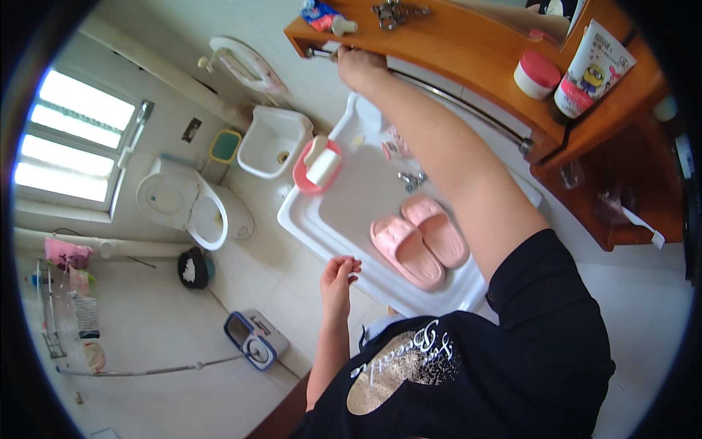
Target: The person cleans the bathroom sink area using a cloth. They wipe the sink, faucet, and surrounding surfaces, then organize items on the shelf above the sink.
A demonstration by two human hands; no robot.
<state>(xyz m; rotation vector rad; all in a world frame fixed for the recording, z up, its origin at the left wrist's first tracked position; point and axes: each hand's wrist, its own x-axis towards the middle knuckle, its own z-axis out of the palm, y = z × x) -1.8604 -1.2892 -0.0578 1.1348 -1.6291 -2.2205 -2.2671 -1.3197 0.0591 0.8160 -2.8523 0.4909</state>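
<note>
My right hand (359, 65) reaches up to the left end of a metal towel rail (460, 101) under an orange wooden shelf (466, 41). Its fingers are partly hidden, so its grip cannot be made out. Loosely curled and holding nothing visible, my left hand (340, 277) hovers by the near rim of a white washbasin (340, 244). Two pink slippers (411, 252) lie in the basin, near a metal faucet (411, 180). On the basin's left corner sits a pink soap dish (310, 184) with a white bar (323, 168) and another pale piece.
The shelf carries a pink-lidded jar (537, 74), a printed tube (593, 71) and a metal clip (396, 12). A toothbrush (644, 225) sticks out of the lower shelf. Farther left are a small white sink (274, 140), a toilet (211, 219) and a mop bucket (256, 337).
</note>
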